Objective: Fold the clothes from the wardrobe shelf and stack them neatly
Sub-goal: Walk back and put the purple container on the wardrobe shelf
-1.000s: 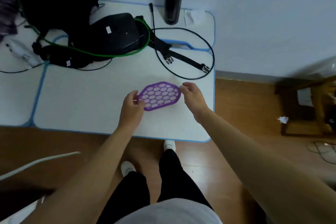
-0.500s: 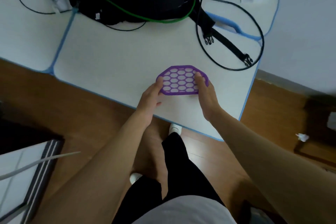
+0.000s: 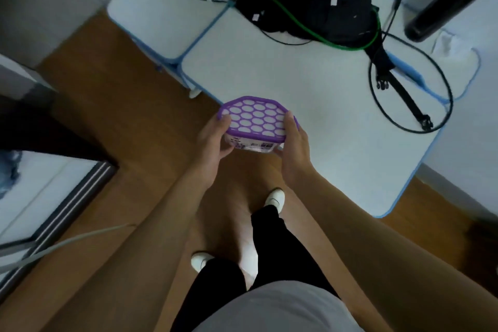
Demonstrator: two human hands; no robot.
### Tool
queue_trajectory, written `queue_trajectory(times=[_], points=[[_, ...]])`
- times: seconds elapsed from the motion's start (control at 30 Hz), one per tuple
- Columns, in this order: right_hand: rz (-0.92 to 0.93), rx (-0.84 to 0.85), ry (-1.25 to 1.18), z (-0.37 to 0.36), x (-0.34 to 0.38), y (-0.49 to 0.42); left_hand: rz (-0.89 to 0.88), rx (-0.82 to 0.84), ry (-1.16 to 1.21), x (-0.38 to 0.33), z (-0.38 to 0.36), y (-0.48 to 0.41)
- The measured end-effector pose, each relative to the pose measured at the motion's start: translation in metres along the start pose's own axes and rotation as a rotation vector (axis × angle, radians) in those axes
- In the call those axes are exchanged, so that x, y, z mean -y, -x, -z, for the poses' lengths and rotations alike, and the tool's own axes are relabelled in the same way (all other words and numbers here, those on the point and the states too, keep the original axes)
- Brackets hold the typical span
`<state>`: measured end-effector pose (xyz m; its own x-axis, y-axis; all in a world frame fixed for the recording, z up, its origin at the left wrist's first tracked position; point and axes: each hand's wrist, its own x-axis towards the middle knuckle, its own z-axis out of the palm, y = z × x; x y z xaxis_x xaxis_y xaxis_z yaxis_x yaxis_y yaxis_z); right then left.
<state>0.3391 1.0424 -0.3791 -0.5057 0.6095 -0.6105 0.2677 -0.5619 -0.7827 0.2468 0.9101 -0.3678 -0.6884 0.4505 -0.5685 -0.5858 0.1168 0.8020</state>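
Table [image 3: 310,94], white with blue edging, stands on wood floor [image 3: 121,94]; left hand [image 3: 213,143] and right hand [image 3: 295,148] clasp a purple-lidded container [image 3: 256,122].

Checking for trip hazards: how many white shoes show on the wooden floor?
2. One white shoe lies farther forward, just below the right hand's wrist; the other white shoe is nearer the body, left of it. Both are partly covered by black trouser legs.
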Motion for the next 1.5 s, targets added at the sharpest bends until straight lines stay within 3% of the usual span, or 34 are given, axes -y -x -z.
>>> queue_trajectory(times=[0.33,0.7,1.0,1.5], points=[[0.044,0.475,0.154,-0.190,-0.023,0.161,-0.227,-0.301,0.234,-0.048,0.208,0.146],[0.079,0.907,0.328,-0.366,-0.074,0.343,-0.452,-0.645,0.209,-0.088,0.395,0.331],[0.136,1.056,0.461,-0.487,-0.079,0.422,-0.569,-0.849,0.290,-0.128,0.488,0.392],[0.212,1.255,0.522,-0.728,-0.034,0.447,-0.683,-0.997,0.276,-0.277,0.652,0.390]])
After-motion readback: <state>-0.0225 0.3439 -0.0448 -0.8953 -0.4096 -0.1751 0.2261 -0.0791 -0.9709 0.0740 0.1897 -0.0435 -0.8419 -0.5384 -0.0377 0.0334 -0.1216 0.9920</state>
